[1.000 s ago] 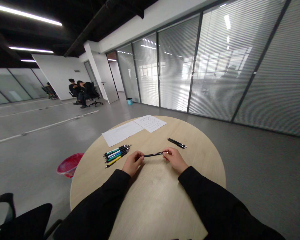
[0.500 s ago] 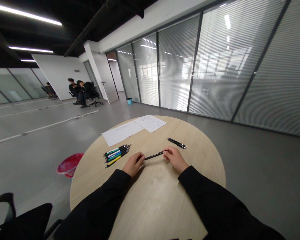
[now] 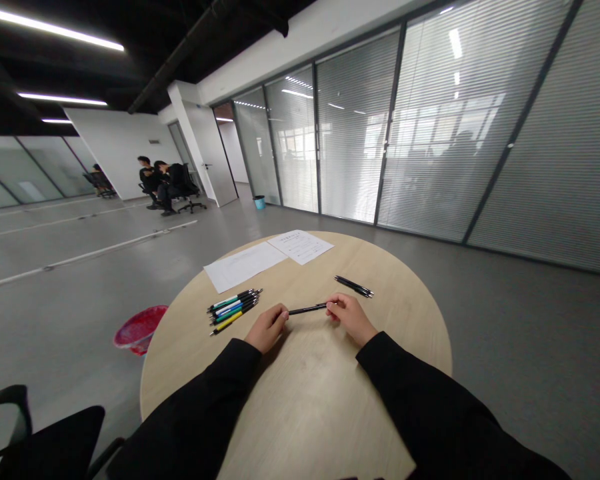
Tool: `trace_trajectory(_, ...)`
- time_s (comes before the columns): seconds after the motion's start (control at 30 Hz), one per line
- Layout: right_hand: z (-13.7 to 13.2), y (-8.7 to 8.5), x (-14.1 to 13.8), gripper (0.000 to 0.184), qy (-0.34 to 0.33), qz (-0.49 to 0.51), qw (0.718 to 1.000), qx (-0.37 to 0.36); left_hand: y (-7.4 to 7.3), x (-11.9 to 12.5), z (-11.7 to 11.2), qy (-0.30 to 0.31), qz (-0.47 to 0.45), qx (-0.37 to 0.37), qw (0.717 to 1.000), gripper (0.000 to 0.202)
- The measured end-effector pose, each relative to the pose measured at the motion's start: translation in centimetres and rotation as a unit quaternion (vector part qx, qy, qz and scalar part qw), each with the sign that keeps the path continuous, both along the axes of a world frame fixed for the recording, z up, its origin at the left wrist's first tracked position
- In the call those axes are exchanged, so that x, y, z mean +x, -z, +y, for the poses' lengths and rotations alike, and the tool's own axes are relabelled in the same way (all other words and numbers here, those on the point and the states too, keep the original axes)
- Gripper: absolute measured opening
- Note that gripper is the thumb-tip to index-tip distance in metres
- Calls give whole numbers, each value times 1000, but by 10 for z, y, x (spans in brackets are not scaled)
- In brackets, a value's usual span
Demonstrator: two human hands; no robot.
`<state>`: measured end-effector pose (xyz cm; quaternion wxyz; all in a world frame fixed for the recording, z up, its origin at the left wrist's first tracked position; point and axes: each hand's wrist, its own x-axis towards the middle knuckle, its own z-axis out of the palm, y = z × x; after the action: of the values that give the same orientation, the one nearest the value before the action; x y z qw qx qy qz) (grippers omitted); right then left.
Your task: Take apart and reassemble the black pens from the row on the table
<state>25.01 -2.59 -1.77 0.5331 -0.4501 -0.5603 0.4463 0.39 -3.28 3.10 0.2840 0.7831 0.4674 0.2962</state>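
Observation:
A slim black pen [image 3: 307, 309] stretches between my two hands above the middle of the round wooden table [image 3: 310, 400]. My left hand [image 3: 269, 327] is closed, its thumb and fingers pinching the pen's left end. At the other end, my right hand [image 3: 350, 316] grips the pen between thumb and fingertips. Several pens with black, white, blue, green and yellow barrels [image 3: 234, 311] lie side by side left of my left hand. Beyond my right hand rests a small group of black pens [image 3: 353, 287].
Two white paper sheets [image 3: 247, 265] lie at the table's far edge, one with printed lines. A red basin [image 3: 139, 329] is on the floor at left, near a black chair [image 3: 55, 443]. People sit on office chairs in the background; a blue bin [image 3: 259, 202] stands by the glass wall.
The pen between my hands has tilted slightly, its left end a bit higher and nearly level now. My hands have otherwise barely moved.

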Motion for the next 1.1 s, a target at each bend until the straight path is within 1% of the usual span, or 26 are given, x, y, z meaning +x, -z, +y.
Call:
trace_trajectory(0.1, 1, 3, 0, 16, -22, -33, 999, -2, 2, 0, 1, -10, -12, -8, 1000, 36)
trace_trajectory(0.2, 1, 7, 1, 13, -33, -64, 997, 15, 4, -1, 3, -15, -25, -15, 999, 36)
trace_trajectory(0.4, 3, 11, 2, 11, -29, -106, 993, 35, 5, -1, 3, -15, -34, -23, 999, 38)
trace_trajectory(0.73, -5, 0, 1, 8, -5, -138, 988, 62, 3, 0, 2, -13, -13, 3, 1000, 40)
trace_trajectory(1.0, -9, -8, 0, 6, 12, -156, 984, 87, 8, -2, 5, -15, -1, 12, 1000, 46)
trace_trajectory(1.1, -11, -10, 0, 7, 13, -157, 983, 91, 9, -3, 7, -17, -8, 1, 1000, 49)
